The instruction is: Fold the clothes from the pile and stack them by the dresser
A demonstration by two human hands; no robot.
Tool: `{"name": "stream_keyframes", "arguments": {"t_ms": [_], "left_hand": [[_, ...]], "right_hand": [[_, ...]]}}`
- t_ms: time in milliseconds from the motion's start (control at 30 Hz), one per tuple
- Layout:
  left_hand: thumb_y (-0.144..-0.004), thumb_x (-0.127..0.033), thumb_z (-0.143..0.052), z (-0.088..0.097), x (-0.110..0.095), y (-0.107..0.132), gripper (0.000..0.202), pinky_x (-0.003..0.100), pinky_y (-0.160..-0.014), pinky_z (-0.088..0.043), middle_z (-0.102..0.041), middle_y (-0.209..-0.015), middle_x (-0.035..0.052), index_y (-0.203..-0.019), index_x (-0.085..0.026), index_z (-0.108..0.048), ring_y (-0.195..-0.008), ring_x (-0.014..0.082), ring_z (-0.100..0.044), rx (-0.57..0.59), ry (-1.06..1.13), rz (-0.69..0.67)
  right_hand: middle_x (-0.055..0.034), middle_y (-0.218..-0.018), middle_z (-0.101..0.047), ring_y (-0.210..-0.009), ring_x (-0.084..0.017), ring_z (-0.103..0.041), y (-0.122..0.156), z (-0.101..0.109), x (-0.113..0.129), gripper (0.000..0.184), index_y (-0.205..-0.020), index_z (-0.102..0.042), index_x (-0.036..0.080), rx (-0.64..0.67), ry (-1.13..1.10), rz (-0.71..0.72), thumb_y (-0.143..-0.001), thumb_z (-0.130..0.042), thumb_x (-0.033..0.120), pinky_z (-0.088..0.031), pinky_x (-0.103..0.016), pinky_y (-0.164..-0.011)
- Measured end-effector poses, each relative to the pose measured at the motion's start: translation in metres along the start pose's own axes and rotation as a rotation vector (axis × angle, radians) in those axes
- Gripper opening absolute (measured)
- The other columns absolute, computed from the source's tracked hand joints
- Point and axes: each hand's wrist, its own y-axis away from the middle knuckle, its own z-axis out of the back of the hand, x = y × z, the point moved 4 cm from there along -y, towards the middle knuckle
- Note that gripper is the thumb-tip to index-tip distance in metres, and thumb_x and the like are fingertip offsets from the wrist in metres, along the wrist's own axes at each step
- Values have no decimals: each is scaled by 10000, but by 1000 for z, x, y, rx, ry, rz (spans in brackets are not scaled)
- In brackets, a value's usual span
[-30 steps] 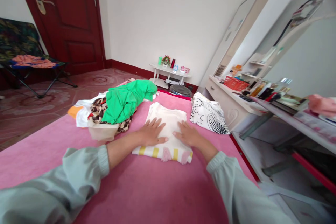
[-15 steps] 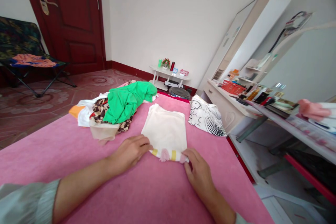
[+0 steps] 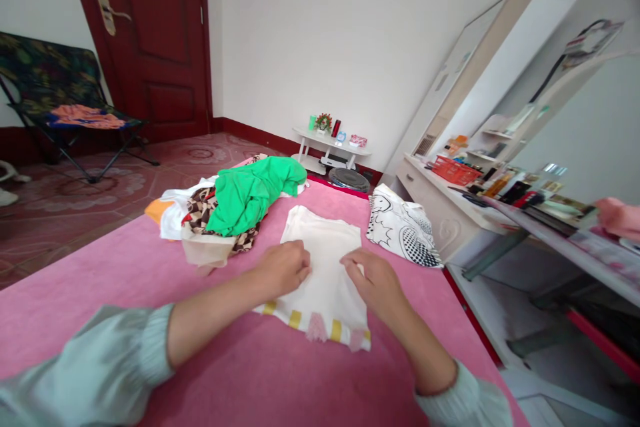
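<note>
A white garment (image 3: 327, 287) lies flat on the pink bed cover (image 3: 260, 373), its near hem trimmed with yellow patches and pink tufts. My left hand (image 3: 286, 268) is closed over the garment's left side, fingers curled under. On the right side, my right hand (image 3: 374, 280) is closed too, thumb and forefinger drawn together above the cloth. Whether either hand has fabric between its fingers is hidden. To the left is a loose heap of clothes with a green garment (image 3: 250, 193) on top. A folded white garment with black drawings (image 3: 404, 227) rests at the right.
A white dresser (image 3: 435, 207) with a red basket (image 3: 455, 170) and bottles stands right of the bed. Beyond the foot of the bed is a small white table (image 3: 330, 143) with a flowerpot. A folding chair (image 3: 55, 100) stands near the dark red door (image 3: 150, 33).
Both hands have left the near hem, moved up over the garment's middle and closed. The hem now lies nearer to me and shows more of its width. The view has shifted slightly left.
</note>
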Motion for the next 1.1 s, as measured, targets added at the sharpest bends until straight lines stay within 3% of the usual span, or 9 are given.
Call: {"name": "stream_keyframes", "arguments": {"t_ms": [33, 167, 300, 500, 567, 667, 767, 900, 1100], "left_hand": [[-797, -232, -550, -2, 7, -14, 117, 305, -740, -442, -634, -962, 69, -853, -221, -652, -890, 220, -610, -87, 16, 70], [-766, -181, -590, -11, 49, -58, 411, 317, -906, -410, -569, -1189, 123, -1171, -155, -528, -1094, 226, -548, -353, 113, 343], [-759, -409, -641, -24, 85, -86, 455, 325, -799, -443, -654, -1055, 153, -1103, -119, -572, -966, 262, -616, -341, 162, 477], [-804, -453, -567, -34, 116, -106, 314, 255, -661, -459, -710, -873, 66, -901, -165, -651, -796, 194, -653, -337, 205, 528], [-828, -420, -542, -35, 120, -105, 283, 241, -664, -460, -706, -873, 52, -911, -171, -647, -786, 175, -650, -361, 182, 522], [-789, -360, -601, -34, 119, -102, 228, 268, -733, -463, -694, -924, 69, -921, -180, -646, -861, 206, -639, -384, 97, 530], [-804, -317, -583, -30, 112, -97, 302, 296, -802, -458, -657, -1057, 116, -1065, -168, -607, -970, 236, -615, -396, 6, 556], [-858, -280, -481, -23, 102, -86, 296, 332, -816, -461, -658, -1032, 167, -1073, -123, -608, -966, 265, -626, -335, -72, 583], [-766, -507, -559, -6, 81, -38, 364, 334, -699, -461, -699, -802, 132, -747, -168, -692, -830, 296, -656, -135, -106, 535]], "right_hand": [[-35, -943, -665, -881, -188, -604, -15, -8, -6, 220, -896, -669, 213, -50, 3, -14, -838, -456, 220, -447, -312, -811], [-97, -1136, -611, -1052, -227, -560, -46, -51, -32, 322, -1084, -635, 180, -167, 71, -86, -796, -490, 188, -432, -361, -936], [-115, -1227, -559, -1106, -255, -523, -43, -78, -42, 353, -1151, -620, 199, -196, 193, -98, -840, -455, 210, -413, -405, -975], [-98, -1358, -485, -1261, -220, -428, -42, -68, -46, 403, -1247, -550, 179, -252, 95, -61, -868, -428, 235, -327, -368, -1078], [-93, -1448, -391, -1342, -236, -331, -46, -67, -51, 469, -1345, -458, 193, -230, 139, -87, -888, -422, 293, -264, -415, -1110], [-122, -1505, -295, -1389, -293, -243, -50, -77, -65, 567, -1422, -356, 202, -41, 221, -218, -909, -388, 441, -221, -511, -1097], [-115, -1530, -238, -1405, -297, -200, -50, -85, -73, 603, -1454, -291, 232, 56, 258, -277, -924, -309, 520, -189, -540, -1091], [-94, -1536, -233, -1414, -269, -178, -46, -85, -75, 600, -1458, -274, 248, 56, 281, -277, -928, -295, 527, -165, -511, -1105], [-124, -1489, -330, -1380, -279, -258, -41, -79, -69, 530, -1398, -393, 197, -40, 319, -249, -928, -359, 442, -173, -506, -1099]]}}
